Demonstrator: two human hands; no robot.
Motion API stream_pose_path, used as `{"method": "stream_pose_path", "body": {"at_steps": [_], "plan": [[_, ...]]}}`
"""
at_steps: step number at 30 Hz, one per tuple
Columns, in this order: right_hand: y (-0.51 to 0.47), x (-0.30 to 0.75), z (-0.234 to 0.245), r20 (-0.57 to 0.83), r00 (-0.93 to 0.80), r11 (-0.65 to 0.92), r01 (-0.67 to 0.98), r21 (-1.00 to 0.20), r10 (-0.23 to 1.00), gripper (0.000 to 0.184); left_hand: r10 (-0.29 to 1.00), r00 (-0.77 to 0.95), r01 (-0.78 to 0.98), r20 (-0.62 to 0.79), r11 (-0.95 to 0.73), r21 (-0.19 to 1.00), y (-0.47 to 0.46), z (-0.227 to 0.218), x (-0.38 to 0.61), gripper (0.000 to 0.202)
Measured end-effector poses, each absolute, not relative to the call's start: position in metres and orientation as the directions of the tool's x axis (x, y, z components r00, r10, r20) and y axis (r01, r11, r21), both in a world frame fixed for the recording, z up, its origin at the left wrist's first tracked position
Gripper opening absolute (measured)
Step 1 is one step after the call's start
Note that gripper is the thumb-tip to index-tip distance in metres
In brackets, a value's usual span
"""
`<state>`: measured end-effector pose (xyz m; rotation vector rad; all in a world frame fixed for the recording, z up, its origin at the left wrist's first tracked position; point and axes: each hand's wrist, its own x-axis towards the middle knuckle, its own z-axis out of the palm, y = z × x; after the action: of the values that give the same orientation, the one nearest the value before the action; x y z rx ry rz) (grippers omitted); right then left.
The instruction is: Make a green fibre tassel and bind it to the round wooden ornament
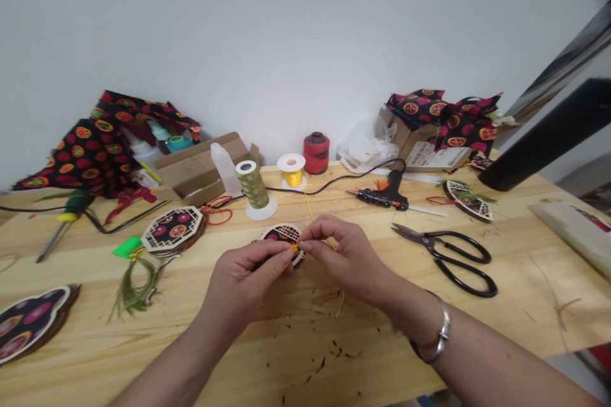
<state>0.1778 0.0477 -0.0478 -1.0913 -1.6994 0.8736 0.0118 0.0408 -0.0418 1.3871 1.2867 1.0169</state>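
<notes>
Thumb and forefinger of my left hand (252, 276) pinch a small knot of yellow cord (294, 246). My right hand (346, 254) is also closed in a pinch on this cord, its fingertips almost touching the left ones. Behind the fingers is a round wooden lattice ornament (281, 232) backed with dark patterned cloth, partly hidden by both hands. From the spool of yellow cord (293, 177) a strand runs down to my right hand, and a loose end hangs below it.
Black-handled scissors (458, 254) lie to the right, with a glue gun (386, 194) behind them. A green thread spool (254, 187) and a red one (316, 154) stand at the back. On the left are an octagonal ornament (174, 230), a green tassel (136, 283) and a screwdriver (62, 226).
</notes>
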Motion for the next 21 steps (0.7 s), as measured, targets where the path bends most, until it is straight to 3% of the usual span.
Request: {"method": "stream_pose_path", "body": {"at_steps": [21], "plan": [[0.0474, 0.1777, -0.0444, 0.224, -0.233, 0.291, 0.312, -0.904, 0.946, 0.008, 0.982, 0.167, 0.354, 0.093, -0.148, 0.923, 0.0406, -0.0455, 0.0090, 0.009]]}}
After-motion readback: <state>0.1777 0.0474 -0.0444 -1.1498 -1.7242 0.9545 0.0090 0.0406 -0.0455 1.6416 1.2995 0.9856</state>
